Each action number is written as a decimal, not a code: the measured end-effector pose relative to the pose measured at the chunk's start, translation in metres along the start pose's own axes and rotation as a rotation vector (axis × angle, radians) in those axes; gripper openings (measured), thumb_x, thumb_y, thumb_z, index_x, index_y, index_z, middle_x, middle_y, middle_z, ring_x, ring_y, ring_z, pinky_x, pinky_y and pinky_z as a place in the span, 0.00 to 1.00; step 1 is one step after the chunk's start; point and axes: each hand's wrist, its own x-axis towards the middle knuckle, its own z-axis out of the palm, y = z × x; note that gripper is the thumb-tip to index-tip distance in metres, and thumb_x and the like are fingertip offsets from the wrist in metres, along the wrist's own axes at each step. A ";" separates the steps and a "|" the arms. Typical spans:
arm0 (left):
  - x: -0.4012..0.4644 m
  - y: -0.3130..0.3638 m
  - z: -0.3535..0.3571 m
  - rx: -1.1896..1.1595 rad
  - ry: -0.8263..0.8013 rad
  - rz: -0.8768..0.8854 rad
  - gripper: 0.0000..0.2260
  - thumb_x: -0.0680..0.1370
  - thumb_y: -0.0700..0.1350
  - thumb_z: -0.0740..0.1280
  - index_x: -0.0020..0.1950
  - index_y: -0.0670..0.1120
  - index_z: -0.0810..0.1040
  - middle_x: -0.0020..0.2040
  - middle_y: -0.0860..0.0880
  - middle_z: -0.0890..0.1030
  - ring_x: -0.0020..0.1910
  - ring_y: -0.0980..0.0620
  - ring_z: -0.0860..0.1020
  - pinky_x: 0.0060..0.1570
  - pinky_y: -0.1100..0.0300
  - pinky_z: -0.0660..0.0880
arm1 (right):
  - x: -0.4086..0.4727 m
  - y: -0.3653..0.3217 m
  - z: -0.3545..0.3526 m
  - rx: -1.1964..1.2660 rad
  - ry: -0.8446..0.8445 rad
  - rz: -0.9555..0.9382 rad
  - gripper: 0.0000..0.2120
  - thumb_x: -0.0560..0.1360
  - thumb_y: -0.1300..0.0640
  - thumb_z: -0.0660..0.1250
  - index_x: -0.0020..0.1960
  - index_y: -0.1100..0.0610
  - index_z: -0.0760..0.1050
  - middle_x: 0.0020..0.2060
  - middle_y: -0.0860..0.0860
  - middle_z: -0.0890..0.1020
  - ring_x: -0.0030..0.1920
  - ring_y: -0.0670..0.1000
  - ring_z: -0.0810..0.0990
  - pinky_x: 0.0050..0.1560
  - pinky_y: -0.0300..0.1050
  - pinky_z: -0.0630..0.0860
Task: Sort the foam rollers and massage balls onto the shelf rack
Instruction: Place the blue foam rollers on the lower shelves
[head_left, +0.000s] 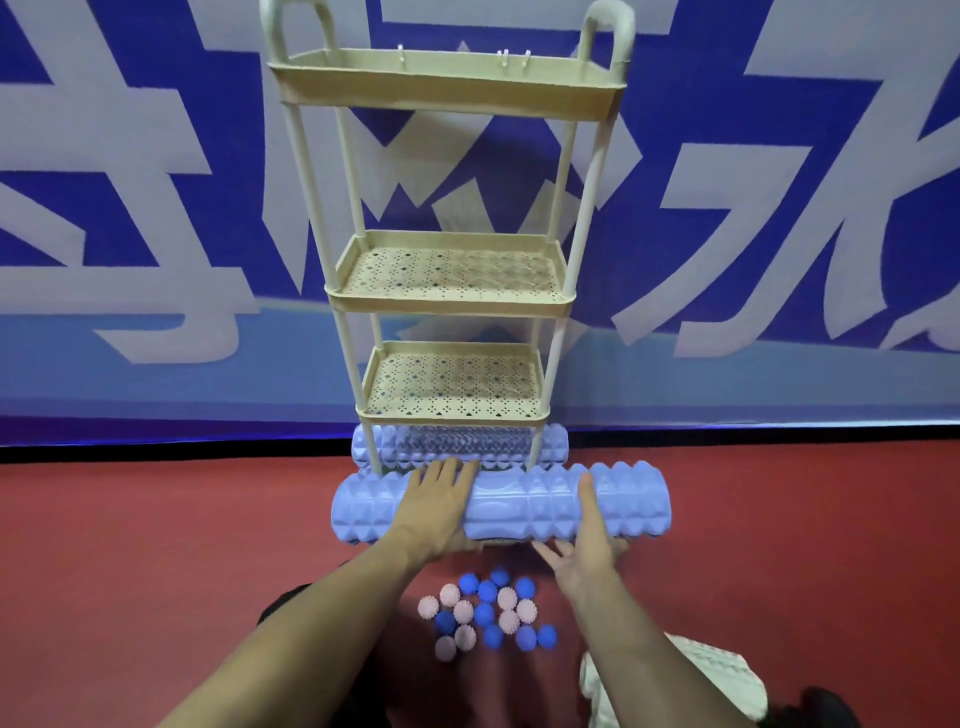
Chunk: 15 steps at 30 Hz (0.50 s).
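Two bare hands are working on a long lilac foam roller (501, 503) that is lying crosswise on the red floor (156, 545), just in front of a tall beige shelf rack (452, 306). The left hand (439, 499) is lying flat over the top of the roller, fingers straight and spread, pressing rather than clasping. The right hand (584, 545) is cupping the near side further along, thumb reaching up over the ribbed surface and fingers tucking beneath, so it appears to be gripping the roller. A second roller (460, 444) is already lying at the base of the rack, its ends sticking out past the posts on both sides. The two perforated trays above it are holding nothing, and the top tray's floor cannot be seen. A cluster of spiky massage balls (488, 613), blue and pale pink, is sitting on the floor near the person's forearms. To do this step well, both hands should probably be sliding under the roller's ends, keeping it level, and turning it to clear the posts, since it looks wider than the trays.
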 end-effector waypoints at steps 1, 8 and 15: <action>0.001 -0.002 0.001 0.002 0.009 0.008 0.49 0.63 0.73 0.67 0.76 0.48 0.61 0.66 0.46 0.70 0.65 0.41 0.70 0.67 0.43 0.65 | 0.003 -0.001 -0.001 -0.025 0.010 0.003 0.46 0.53 0.36 0.83 0.67 0.46 0.72 0.55 0.51 0.85 0.52 0.58 0.85 0.43 0.63 0.82; 0.002 -0.048 0.010 0.041 0.115 0.117 0.44 0.63 0.72 0.64 0.71 0.46 0.68 0.61 0.46 0.75 0.58 0.42 0.76 0.61 0.46 0.72 | 0.025 -0.035 -0.027 -0.231 0.095 0.017 0.52 0.60 0.37 0.81 0.74 0.41 0.53 0.58 0.51 0.78 0.55 0.57 0.82 0.51 0.64 0.80; 0.006 -0.075 0.016 0.034 0.054 0.221 0.42 0.69 0.73 0.62 0.74 0.48 0.66 0.65 0.50 0.73 0.63 0.46 0.72 0.69 0.42 0.64 | 0.021 -0.044 -0.038 -0.543 -0.252 0.196 0.23 0.72 0.37 0.70 0.56 0.53 0.80 0.45 0.56 0.87 0.47 0.53 0.85 0.43 0.48 0.82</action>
